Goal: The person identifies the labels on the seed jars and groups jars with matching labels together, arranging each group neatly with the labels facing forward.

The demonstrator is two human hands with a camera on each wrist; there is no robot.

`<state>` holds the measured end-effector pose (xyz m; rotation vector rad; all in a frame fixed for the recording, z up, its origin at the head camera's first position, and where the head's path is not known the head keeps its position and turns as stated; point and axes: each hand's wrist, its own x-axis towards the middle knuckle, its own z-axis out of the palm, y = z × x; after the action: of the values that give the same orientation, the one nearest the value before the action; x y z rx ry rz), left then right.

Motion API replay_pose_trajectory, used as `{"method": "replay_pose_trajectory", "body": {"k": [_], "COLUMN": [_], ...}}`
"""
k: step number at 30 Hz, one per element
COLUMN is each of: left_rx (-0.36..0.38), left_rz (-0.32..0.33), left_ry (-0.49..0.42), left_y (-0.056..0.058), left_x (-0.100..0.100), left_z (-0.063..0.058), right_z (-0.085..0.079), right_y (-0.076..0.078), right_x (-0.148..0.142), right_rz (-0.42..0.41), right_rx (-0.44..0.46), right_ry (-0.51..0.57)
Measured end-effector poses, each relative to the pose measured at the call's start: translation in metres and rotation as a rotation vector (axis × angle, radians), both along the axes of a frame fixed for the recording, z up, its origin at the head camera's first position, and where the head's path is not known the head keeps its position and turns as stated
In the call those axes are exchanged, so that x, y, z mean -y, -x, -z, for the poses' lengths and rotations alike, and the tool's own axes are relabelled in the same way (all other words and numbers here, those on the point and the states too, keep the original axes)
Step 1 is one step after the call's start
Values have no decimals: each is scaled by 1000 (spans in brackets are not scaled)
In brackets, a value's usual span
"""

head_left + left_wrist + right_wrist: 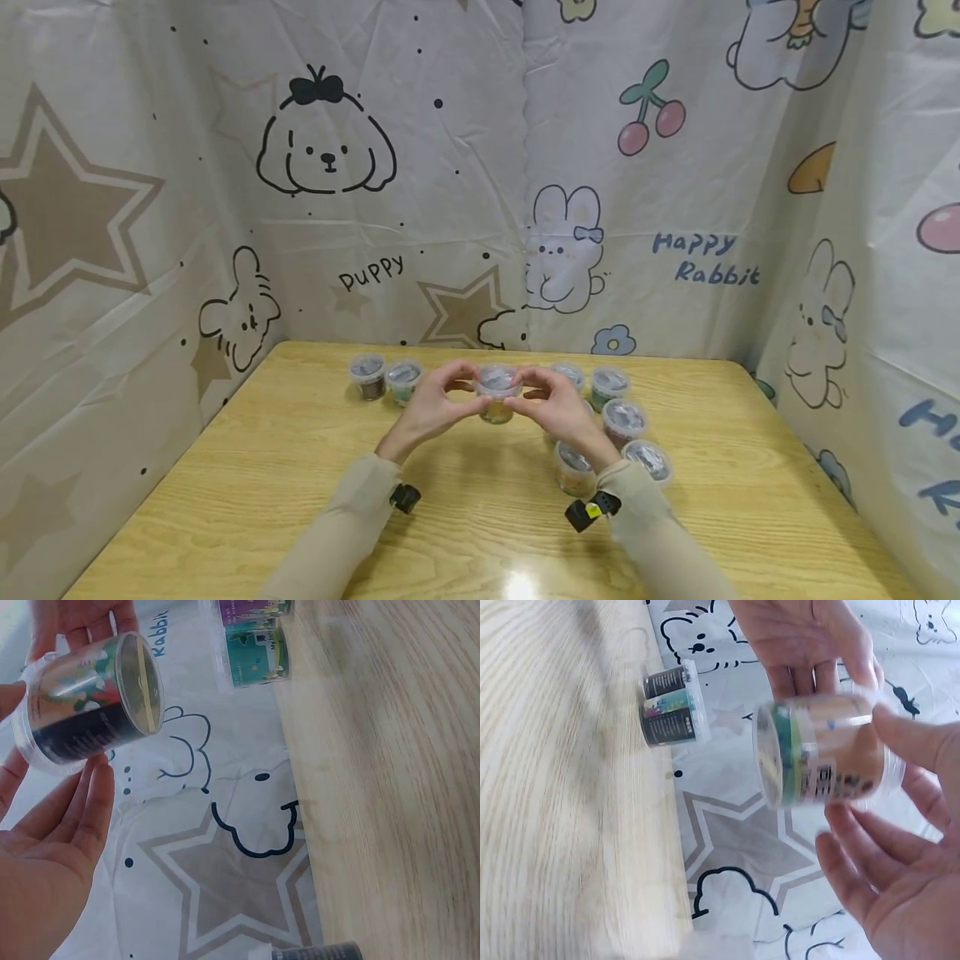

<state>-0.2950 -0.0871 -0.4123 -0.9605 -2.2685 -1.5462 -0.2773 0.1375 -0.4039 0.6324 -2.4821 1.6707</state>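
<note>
Both hands hold one small clear plastic tub (497, 408) with a lid and a printed orange, green and black label, raised off the table. The left hand (442, 402) pinches its rim from the left, thumb in front and fingers behind. From the other side the right hand (553, 403) grips the same rim in the same way. In the left wrist view, the tub (82, 705) shows its see-through base and dark label band. An orange label side with a barcode faces the right wrist view on the tub (825, 750). Its contents cannot be made out.
Two similar lidded tubs, a dark one (367, 379) and a green one (403, 383), stand at the back left. Several more, including a green tub (610, 387) and a reddish tub (624, 422), stand around the right forearm. A patterned cloth (450, 208) hangs behind the wooden table (247, 467).
</note>
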Motion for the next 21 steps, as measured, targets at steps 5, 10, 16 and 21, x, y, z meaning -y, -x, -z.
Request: {"method": "replay_pose_trajectory", "body": {"k": [5,10,16,21], "left_rx": [-78,-122,-112,-98], "left_rz": [-49,-122,-144,-75], "left_ry": [20,61,77,57], "left_y": [-2,-3,-8,-7], "left_x": [-7,-14,-13,-9], "left_z": [-1,-1,5,8], "right_z": [-2,-1,4,4], "right_y": [-6,-9,-9,-6], "right_x": [4,7,4,-8], "right_rz": [104,165,119,-14], "right_rx": [-49,-86,-87,-47], "right_ry": [-33,-26,-34,-82]}}
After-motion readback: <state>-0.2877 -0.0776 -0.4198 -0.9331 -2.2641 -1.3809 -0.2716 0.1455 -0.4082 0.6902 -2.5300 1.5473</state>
